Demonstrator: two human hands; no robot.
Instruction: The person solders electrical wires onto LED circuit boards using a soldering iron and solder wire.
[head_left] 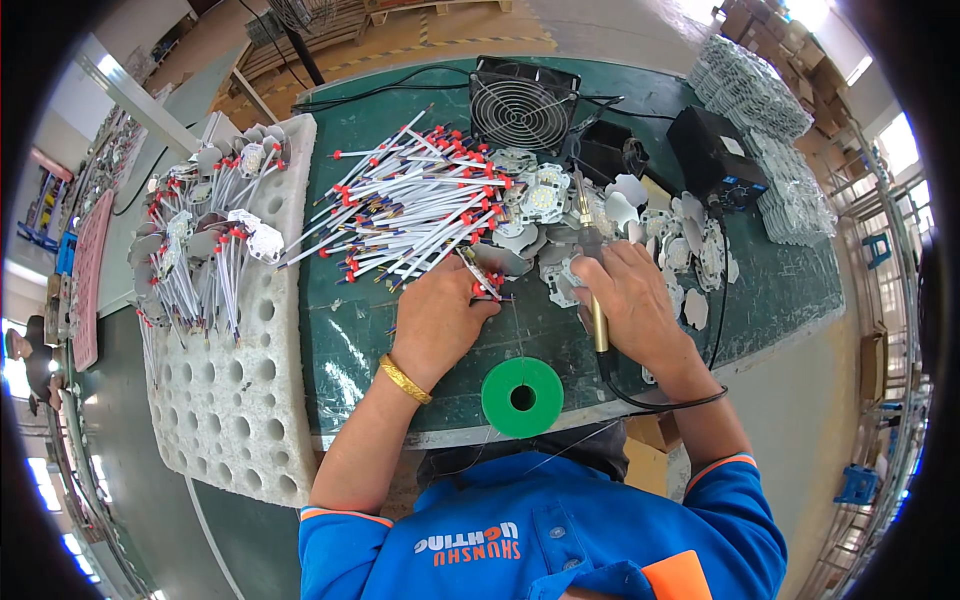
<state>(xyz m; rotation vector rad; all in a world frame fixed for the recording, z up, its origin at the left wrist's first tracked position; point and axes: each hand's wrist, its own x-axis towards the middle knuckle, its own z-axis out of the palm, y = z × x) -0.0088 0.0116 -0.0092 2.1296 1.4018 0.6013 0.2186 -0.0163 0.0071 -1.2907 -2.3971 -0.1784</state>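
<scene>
My left hand (440,312) is at the near edge of a pile of white wires with red connectors (410,200). Its thumb and fingers pinch one wire with a red connector (486,284). My right hand (635,305) is closed round a soldering iron (599,325), whose metal end points away from me and whose black cord leaves the near end. Round metal LED plates (545,195) lie beyond and beside both hands, some pale and some grey. A green spool (494,398) lies between my forearms, close to the table's front edge, with a thin strand by it.
A black fan (525,112) stands behind the plates. A black box (712,158) sits at the right, before tall stacks of plates (750,90). On the left, a white foam block (230,420) with holes carries wired plates (205,225). The iron's cord (680,404) loops over my right forearm.
</scene>
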